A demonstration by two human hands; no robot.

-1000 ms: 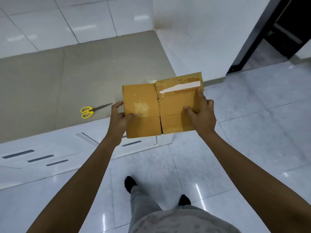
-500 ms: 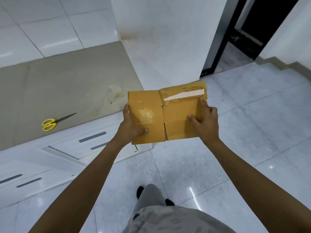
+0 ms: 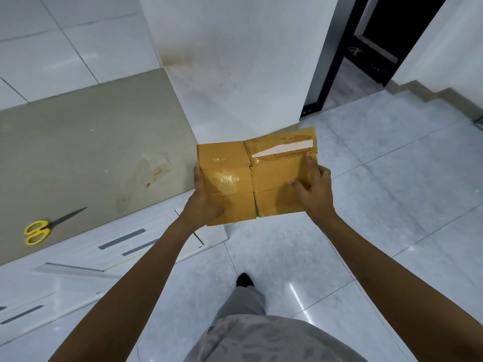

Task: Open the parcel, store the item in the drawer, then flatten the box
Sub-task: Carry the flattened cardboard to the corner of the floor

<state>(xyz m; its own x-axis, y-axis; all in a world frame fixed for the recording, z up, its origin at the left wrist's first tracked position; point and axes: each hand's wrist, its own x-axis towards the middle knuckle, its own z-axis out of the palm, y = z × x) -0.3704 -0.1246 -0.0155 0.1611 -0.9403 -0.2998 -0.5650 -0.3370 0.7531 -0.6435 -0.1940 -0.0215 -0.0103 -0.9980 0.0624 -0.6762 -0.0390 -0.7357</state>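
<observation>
- We hold the flattened brown cardboard box point(image 3: 254, 180) out in front of us, above the glossy white tiled floor point(image 3: 366, 205) and just off the right end of the beige stone worktop point(image 3: 91, 152).
- Our left hand point(image 3: 205, 202) clamps the box's left edge, thumb pressed on the top face near the lower corner, the other fingers hidden underneath.
- Our right hand point(image 3: 317, 190) lies on the right panel with its fingers point(image 3: 311, 165) spread flat and the thumb angled inward; we cannot tell whether anything grips from below.
- The box looks collapsed to a flat sheet, so we judge the flattening all but done. The item is not in view.
- Risk: the slit running down between the two panels could let one half hinge and spring back if the right hand's pressure eases.
- Risk: the glossy tape patches on the card are slick, so a loose left pinch may let the sheet slide to the floor.
- Risk: we are standing mid-stride beside the white drawer fronts point(image 3: 122, 241) under the worktop; a turn could knock the box against that corner.
- The yellow-handled scissors point(image 3: 41, 228) lie on the worktop, well left of the box, harmless unless we reach blindly.
</observation>
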